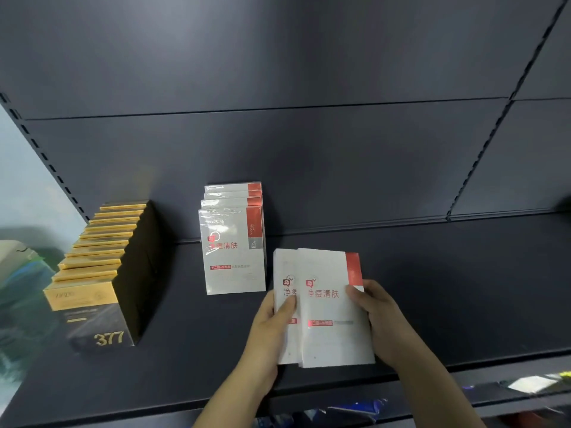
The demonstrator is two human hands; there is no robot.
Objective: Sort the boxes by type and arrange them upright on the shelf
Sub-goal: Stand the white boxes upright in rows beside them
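Observation:
Two white boxes with red corners stand upright on the dark shelf [463, 288], one overlapping the other. My left hand [272, 322] holds the rear white box [284, 273] by its left edge, thumb on its front. My right hand [377, 313] grips the front white box [327, 304] at its right edge. Behind and to the left, a row of several matching white boxes [233, 251] stands upright against the back panel. Far left, a row of several black and gold boxes [102, 273] stands upright; the front one is marked 377.
The dark back panel [309, 165] rises behind the shelf. Slotted uprights run at the left [43, 156] and right [482, 156]. Blurred coloured goods [355, 412] lie on a lower level beneath the shelf's front edge. Pale and green objects [18, 273] sit beyond the left end.

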